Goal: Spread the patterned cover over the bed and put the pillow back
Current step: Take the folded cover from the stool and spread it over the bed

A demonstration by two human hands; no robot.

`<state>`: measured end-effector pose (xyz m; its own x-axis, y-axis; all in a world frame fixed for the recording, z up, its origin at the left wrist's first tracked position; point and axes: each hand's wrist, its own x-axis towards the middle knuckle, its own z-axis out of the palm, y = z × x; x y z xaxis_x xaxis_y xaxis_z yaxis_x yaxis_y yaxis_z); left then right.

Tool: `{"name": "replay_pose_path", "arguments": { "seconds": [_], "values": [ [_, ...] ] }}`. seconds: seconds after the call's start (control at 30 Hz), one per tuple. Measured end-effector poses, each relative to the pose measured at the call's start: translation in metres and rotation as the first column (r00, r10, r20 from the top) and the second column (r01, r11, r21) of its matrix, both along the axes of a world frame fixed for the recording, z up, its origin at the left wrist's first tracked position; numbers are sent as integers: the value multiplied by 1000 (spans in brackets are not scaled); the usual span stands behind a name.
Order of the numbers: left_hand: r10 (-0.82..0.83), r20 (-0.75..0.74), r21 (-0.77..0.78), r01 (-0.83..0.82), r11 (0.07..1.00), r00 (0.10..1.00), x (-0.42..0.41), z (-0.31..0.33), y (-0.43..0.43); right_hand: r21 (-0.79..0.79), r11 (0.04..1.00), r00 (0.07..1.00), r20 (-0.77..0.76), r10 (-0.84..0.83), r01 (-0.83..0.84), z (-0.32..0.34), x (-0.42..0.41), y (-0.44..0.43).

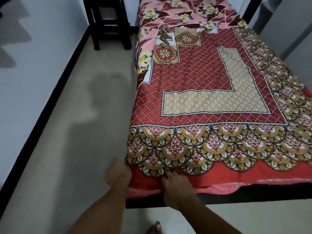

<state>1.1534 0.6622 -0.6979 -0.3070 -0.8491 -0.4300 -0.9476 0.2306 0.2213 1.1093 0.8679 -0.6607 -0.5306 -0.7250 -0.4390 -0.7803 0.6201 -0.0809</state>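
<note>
Left grip (118,173) and right grip (175,184), at 6 o'clock, both hold the patterned cover (211,98) at the near-left corner of the bed (236,200). The left wraps the corner edge with its fingers hidden, and the right pinches the red hem. Toward 12 o'clock the cover stops short, leaving a floral sheet (177,12) bare. The corner probably wants squaring with the frame without dragging the cloth further toward 6. No pillow or container shows.
</note>
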Motion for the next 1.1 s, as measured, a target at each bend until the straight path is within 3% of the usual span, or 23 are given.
{"name": "replay_pose_path", "arguments": {
  "seconds": [0.1,0.17,0.23,0.3,0.43,0.53,0.67,0.8,0.93,1.1],
  "values": [
    [-202,50,-64,205,977,978,-24,22,-7,-160,986,999,6,-43,44,26,-22,-14],
    [-316,-124,-49,312,949,941,-50,44,-9,-264,957,992,10,-125,123,44,-40,-29],
    [-328,-313,-24,338,941,891,-75,65,-17,-329,927,981,-4,-194,182,57,-60,-51],
    [-306,-405,-16,327,945,862,-95,79,-27,-379,894,962,-34,-271,239,67,-81,-74],
    [-335,-409,13,372,928,849,-117,84,-59,-456,821,910,-53,-410,343,80,-115,-125],
    [-321,-421,14,361,933,848,-133,87,-100,-485,811,901,-98,-422,327,75,-132,-167],
    [-315,-493,-8,358,934,811,-169,89,-167,-476,810,888,-119,-445,342,67,-165,-239],
    [-317,-561,65,422,904,765,-200,83,-223,-406,795,839,-113,-532,450,61,-196,-304],
    [-418,-537,113,554,825,732,-217,75,-274,-289,788,784,-158,-600,545,56,-238,-347],
    [-476,-497,120,601,790,725,-235,58,-322,-125,754,722,-222,-655,645,54,-284,-366]
  ]
}}
